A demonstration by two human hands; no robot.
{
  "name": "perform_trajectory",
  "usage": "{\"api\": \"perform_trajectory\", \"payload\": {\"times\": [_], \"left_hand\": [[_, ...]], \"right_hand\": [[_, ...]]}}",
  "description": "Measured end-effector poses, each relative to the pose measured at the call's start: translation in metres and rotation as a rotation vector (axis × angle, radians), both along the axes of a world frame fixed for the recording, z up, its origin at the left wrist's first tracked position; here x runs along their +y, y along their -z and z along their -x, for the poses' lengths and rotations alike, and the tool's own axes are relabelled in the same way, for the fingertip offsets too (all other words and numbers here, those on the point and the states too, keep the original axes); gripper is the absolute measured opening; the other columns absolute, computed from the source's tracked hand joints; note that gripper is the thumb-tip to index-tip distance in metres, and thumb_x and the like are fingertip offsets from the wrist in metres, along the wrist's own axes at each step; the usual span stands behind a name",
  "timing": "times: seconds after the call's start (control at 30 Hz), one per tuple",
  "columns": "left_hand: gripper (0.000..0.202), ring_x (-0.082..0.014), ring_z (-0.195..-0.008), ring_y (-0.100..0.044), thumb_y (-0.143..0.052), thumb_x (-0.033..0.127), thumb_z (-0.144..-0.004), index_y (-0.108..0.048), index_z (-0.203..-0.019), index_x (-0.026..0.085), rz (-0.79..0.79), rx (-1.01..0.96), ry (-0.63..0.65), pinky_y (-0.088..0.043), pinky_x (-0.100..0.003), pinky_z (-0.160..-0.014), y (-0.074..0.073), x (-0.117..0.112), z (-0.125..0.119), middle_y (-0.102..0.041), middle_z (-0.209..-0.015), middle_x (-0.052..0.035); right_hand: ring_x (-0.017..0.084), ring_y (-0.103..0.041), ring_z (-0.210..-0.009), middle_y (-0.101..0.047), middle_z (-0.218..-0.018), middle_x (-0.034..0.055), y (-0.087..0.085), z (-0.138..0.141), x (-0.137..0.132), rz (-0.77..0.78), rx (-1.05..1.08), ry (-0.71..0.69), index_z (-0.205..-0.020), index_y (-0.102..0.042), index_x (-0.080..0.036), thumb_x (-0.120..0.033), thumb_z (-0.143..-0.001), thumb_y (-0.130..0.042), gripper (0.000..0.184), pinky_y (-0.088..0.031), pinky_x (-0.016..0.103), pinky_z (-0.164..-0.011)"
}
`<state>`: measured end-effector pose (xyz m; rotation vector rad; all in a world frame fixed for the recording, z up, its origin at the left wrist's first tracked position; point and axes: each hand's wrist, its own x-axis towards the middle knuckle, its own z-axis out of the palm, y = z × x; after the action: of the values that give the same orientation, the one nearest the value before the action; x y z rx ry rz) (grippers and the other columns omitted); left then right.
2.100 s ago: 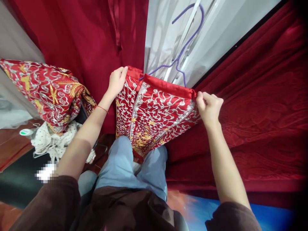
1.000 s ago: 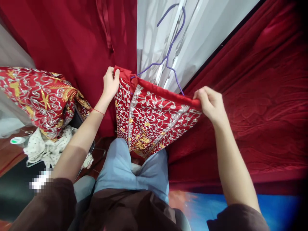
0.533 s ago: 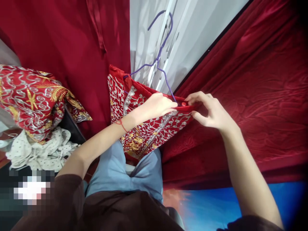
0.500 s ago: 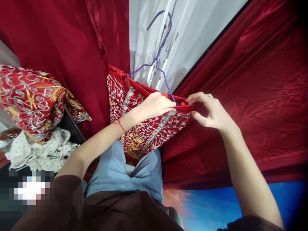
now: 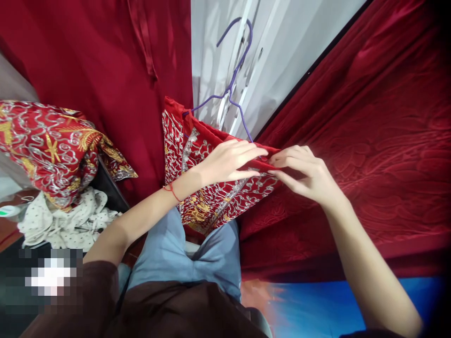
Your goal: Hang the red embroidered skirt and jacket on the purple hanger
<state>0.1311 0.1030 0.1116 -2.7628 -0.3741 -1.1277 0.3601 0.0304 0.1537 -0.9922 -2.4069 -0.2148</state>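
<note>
A red skirt (image 5: 201,199) with silver and gold embroidery hangs from a purple wire hanger (image 5: 230,87) in front of my legs. My left hand (image 5: 230,162) lies over the front of its waistband, fingers stretched out and thumb apart below them. My right hand (image 5: 303,171) pinches the waistband's right end between thumb and fingers. The hanger's left arm sits by a strap at the skirt's left corner, and its right arm runs down behind the waistband near my left fingertips. The hanger's right tip is hidden.
Another red embroidered garment (image 5: 52,145) drapes over something dark at the left, above a white dotted cloth (image 5: 66,223). Dark red curtains (image 5: 369,164) hang at both sides, with white fabric and white bars (image 5: 243,61) between. Blue and orange flooring shows at lower right.
My left fingers have spread apart and shifted right along the waistband. My right hand has moved slightly left and closed on its edge. The red button seen earlier is now covered.
</note>
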Motion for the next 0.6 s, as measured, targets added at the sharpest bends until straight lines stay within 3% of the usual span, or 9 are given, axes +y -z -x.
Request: {"api": "perform_trajectory", "payload": {"times": [0.1,0.3,0.43,0.6], "left_hand": [[0.031,-0.0249,-0.112,-0.063,-0.061,0.034,-0.092,-0.061,-0.119,0.019,0.164,-0.055,0.061,-0.049,-0.042,-0.094,-0.001,-0.01,-0.014,-0.067,-0.12,-0.0114],[0.011,-0.0223,-0.1,-0.064,-0.061,0.029,-0.092,-0.061,-0.094,0.018,0.43,-0.143,0.145,-0.049,-0.039,-0.088,-0.006,-0.016,-0.023,-0.068,-0.104,-0.0083],[0.02,-0.018,-0.082,-0.062,-0.063,0.035,-0.09,-0.059,-0.095,0.016,0.682,-0.067,0.271,-0.048,-0.035,-0.077,-0.006,-0.012,-0.022,-0.065,-0.09,-0.0052],[0.034,-0.0172,-0.079,-0.058,-0.069,0.043,-0.082,-0.063,-0.096,0.013,0.871,0.118,0.429,-0.045,-0.034,-0.073,-0.01,0.0,-0.025,-0.063,-0.088,-0.0045]], "right_hand": [[0.025,-0.065,-0.092,-0.073,-0.092,0.0046,-0.004,0.002,-0.004,0.083,0.081,-0.009,-0.086,-0.066,-0.027,-0.043,-0.092,-0.059,0.019,-0.043,0.045,-0.088],[0.024,-0.064,-0.081,-0.072,-0.078,0.0028,-0.005,0.001,0.001,0.101,0.179,-0.007,-0.083,-0.07,-0.028,-0.053,-0.088,-0.065,0.026,-0.046,0.045,-0.086],[0.023,-0.064,-0.079,-0.072,-0.083,0.0051,-0.004,0.005,0.003,0.139,0.202,-0.02,-0.086,-0.073,-0.028,-0.051,-0.089,-0.063,0.026,-0.049,0.04,-0.075],[0.02,-0.064,-0.076,-0.073,-0.081,0.0026,-0.008,0.009,0.002,0.095,0.153,-0.076,-0.087,-0.073,-0.028,-0.048,-0.091,-0.062,0.023,-0.046,0.042,-0.086]]}}
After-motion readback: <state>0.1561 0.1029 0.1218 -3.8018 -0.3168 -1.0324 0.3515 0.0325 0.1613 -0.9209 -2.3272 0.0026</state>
